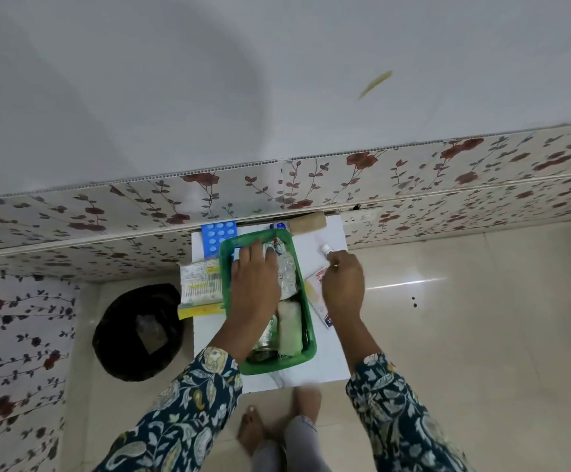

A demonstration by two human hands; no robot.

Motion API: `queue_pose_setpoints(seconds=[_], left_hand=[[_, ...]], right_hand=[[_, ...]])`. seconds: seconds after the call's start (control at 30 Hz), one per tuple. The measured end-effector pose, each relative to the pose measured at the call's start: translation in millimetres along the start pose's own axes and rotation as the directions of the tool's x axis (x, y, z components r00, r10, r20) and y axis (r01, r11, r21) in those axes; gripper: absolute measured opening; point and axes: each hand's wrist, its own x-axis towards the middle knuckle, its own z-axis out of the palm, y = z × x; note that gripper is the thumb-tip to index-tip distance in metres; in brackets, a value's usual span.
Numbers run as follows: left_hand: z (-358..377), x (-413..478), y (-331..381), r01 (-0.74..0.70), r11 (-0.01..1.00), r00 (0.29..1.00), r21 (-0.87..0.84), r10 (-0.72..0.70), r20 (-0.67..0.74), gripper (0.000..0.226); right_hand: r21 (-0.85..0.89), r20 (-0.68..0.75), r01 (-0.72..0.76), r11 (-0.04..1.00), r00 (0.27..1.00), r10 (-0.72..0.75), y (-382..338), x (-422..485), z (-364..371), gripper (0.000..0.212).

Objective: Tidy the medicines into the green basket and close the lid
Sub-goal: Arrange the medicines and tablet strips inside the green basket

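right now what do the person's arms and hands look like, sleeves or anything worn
Both arms wear long sleeves of dark teal fabric printed with large pale blue, cream and mustard paisley and leaf shapes; the left sleeve and right sleeve end at the wrists. The left hand and right hand are bare, without gloves. A thin ring seems to sit on a right-hand finger, too small to confirm.

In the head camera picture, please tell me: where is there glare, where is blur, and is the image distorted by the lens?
In the head view, a bright streak of glare lies on the glossy floor tiles right of the white table; the wall's floral border bows, which shows wide-angle distortion; the right hand, the small tube it holds and the print on the medicine packs are softly blurred; lighting is even, shadows weak.
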Motion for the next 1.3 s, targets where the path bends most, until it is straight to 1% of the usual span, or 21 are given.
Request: queue_pose_setpoints(seconds=[0.03,0.07,0.13,0.2,0.3,0.33,0.37,0.43,0.47,0.53,0.6,0.63,0.73,0.83,0.9,1.0,1.03,1.1,1.17,1.23,1.3], left_hand=[[-4,1,7,-0.028,1.000,0.999,-0.012,0.028,-0.038,0.047],[-7,2,15,-0.053,0.998,0.997,-0.019,0.051,-0.057,0.046],[-7,9,30,-0.107,0.993,0.993,-0.039,0.105,-0.061,0.044],[-3,14,40,-0.179,0.982,0.984,-0.053,0.177,-0.036,0.043],[8,20,47,-0.292,0.956,0.953,-0.010,0.290,-0.089,0.035],[11,22,50,-0.337,0.941,0.937,0.012,0.337,-0.096,0.034],[14,24,55,-0.379,0.925,0.923,0.035,0.381,-0.051,0.033],[25,31,69,-0.419,0.902,0.907,0.103,0.410,0.098,0.033],[33,35,77,-0.402,0.902,0.911,0.156,0.376,0.171,0.037],[51,40,89,-0.317,0.911,0.921,0.262,0.230,0.313,0.055],[69,40,98,-0.225,0.928,0.933,0.297,0.117,0.341,0.064],[76,40,100,-0.192,0.940,0.942,0.281,0.096,0.322,0.061],[83,39,103,-0.194,0.961,0.963,0.198,0.148,0.227,0.045],[78,46,103,-0.207,0.975,0.957,0.083,0.184,0.224,0.036],[61,50,105,-0.203,0.976,0.944,-0.085,0.218,0.247,0.030],[12,43,100,-0.119,0.885,0.933,-0.449,0.254,0.255,0.014],[-6,40,91,-0.071,0.846,0.941,-0.528,0.232,0.245,0.008],[-40,33,63,0.022,0.779,0.963,-0.627,0.151,0.222,0.010],[-63,29,26,0.068,0.752,0.973,-0.655,0.094,0.209,0.017],[-69,23,-6,0.110,0.808,0.957,-0.579,0.071,0.281,0.020],[-51,18,-26,0.157,0.850,0.923,-0.504,0.056,0.382,0.021]], right_hand=[[-0.106,-0.009,-0.033,0.994,0.999,0.032,10,9,-1,0.032],[-0.233,0.023,-0.039,0.972,0.999,0.045,21,19,-1,0.033],[-0.439,0.127,-0.006,0.898,0.990,0.069,39,37,2,0.038],[-0.539,0.178,0.024,0.842,0.980,0.086,49,48,4,0.039],[-0.577,0.158,0.047,0.815,0.986,0.055,59,55,6,0.035],[-0.560,0.143,0.047,0.827,0.989,0.041,60,57,6,0.033],[-0.527,0.128,0.041,0.849,0.991,0.031,62,58,5,0.030],[-0.415,0.083,-0.017,0.910,0.995,0.056,64,60,0,0.023],[-0.339,0.055,-0.062,0.939,0.995,0.085,65,60,-4,0.021],[-0.192,0.011,-0.121,0.974,0.992,0.126,68,59,-14,0.021],[-0.107,-0.014,-0.136,0.985,0.991,0.136,72,55,-25,0.018],[-0.076,-0.019,-0.136,0.988,0.991,0.135,73,52,-31,0.016],[-0.027,-0.004,-0.108,0.994,0.994,0.108,76,43,-42,0.014],[0.041,-0.006,-0.106,0.994,0.994,0.106,73,33,-51,0.012],[0.122,-0.002,-0.105,0.987,0.994,0.106,68,26,-58,0.009],[0.373,0.004,-0.113,0.921,0.993,0.120,56,8,-71,0.010],[0.453,-0.003,-0.123,0.883,0.990,0.140,51,0,-76,0.011],[0.563,0.019,-0.148,0.813,0.986,0.166,42,-16,-81,0.009],[0.570,0.110,-0.188,0.800,0.982,0.152,32,-30,-74,0.011],[0.505,0.213,-0.229,0.832,0.967,0.138,23,-40,-53,0.015],[0.412,0.277,-0.227,0.882,0.954,0.116,10,-48,-26,0.016]])
